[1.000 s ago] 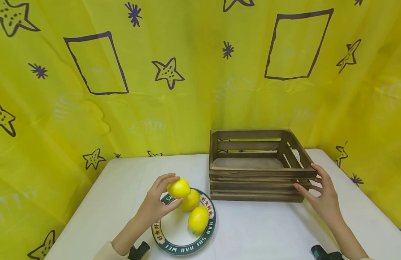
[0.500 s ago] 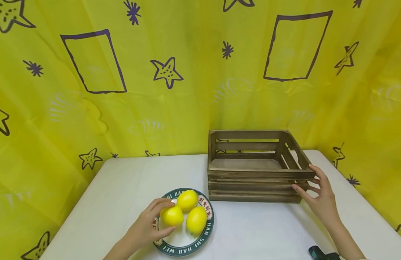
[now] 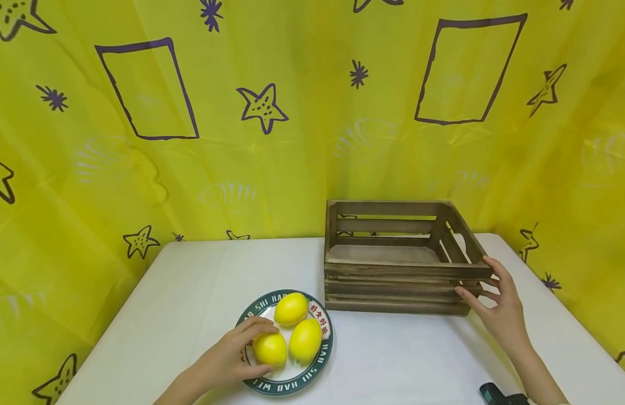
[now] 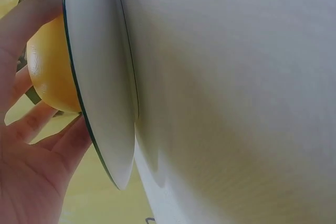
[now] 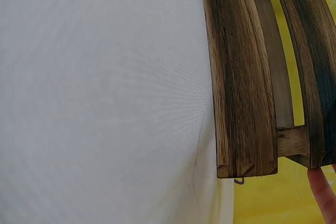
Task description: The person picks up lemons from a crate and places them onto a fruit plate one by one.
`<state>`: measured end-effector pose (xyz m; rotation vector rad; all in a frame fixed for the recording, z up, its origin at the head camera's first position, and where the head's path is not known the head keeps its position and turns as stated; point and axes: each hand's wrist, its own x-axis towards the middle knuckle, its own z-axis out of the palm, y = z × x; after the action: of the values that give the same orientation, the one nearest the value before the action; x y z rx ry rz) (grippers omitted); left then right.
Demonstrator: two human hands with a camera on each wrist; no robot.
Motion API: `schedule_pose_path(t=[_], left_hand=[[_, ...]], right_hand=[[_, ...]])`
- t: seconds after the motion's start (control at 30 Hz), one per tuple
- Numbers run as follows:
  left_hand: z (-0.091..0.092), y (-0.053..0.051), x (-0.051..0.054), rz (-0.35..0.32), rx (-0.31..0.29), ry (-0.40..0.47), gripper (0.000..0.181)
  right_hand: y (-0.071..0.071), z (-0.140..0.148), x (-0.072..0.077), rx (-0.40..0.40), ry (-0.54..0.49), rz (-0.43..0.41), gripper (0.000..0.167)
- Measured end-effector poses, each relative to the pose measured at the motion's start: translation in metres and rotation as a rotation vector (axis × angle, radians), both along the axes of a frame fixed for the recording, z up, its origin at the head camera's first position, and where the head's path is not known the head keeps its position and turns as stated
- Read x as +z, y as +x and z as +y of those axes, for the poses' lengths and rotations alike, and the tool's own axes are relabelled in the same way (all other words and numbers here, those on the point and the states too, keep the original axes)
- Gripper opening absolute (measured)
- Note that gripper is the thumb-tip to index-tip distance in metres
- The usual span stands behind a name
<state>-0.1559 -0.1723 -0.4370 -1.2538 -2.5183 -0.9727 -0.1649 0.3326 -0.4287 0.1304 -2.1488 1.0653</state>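
Observation:
In the head view, my left hand (image 3: 228, 354) curves round a yellow lemon (image 3: 270, 350) at the near left of a plate (image 3: 287, 388) with a green lettered rim. The thumb lies on its near side and the fingers on its far side. Two other lemons sit on the same plate, one behind (image 3: 291, 309) and one to the right (image 3: 305, 341). The left wrist view has the lemon (image 4: 48, 69) low against the plate's rim, between thumb and fingers. My right hand (image 3: 502, 312) grips the near right corner of a brown slatted wooden crate (image 3: 400, 289), thumb on its front.
Both plate and crate stand on a white-covered table (image 3: 388, 360), the crate at the back right. A yellow curtain (image 3: 302, 169) with drawn stars hangs behind the table. A dark device (image 3: 502, 395) shows by the right forearm.
My left hand has lowered the lemon from above the plate's far left down to its near left. The right hand stays at the crate's corner.

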Motion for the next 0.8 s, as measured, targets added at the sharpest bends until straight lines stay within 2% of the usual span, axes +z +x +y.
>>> schedule_pose_path(t=[0.33, 0.5, 0.67, 0.8], left_hand=[[-0.001, 0.003, 0.001, -0.108, 0.066, -0.072, 0.050], [0.001, 0.004, 0.005, -0.228, 0.127, -0.135, 0.056], [0.004, 0.003, 0.009, -0.356, 0.158, -0.211, 0.070], [0.007, -0.001, 0.011, -0.369, 0.173, -0.222, 0.071]], right_hand=[[-0.001, 0.002, -0.006, 0.002, -0.001, -0.018, 0.095], [-0.003, 0.001, 0.000, 0.015, 0.001, -0.015, 0.093], [0.004, 0.005, 0.003, 0.025, 0.020, -0.042, 0.092], [0.009, 0.009, 0.009, 0.052, 0.055, -0.083, 0.092]])
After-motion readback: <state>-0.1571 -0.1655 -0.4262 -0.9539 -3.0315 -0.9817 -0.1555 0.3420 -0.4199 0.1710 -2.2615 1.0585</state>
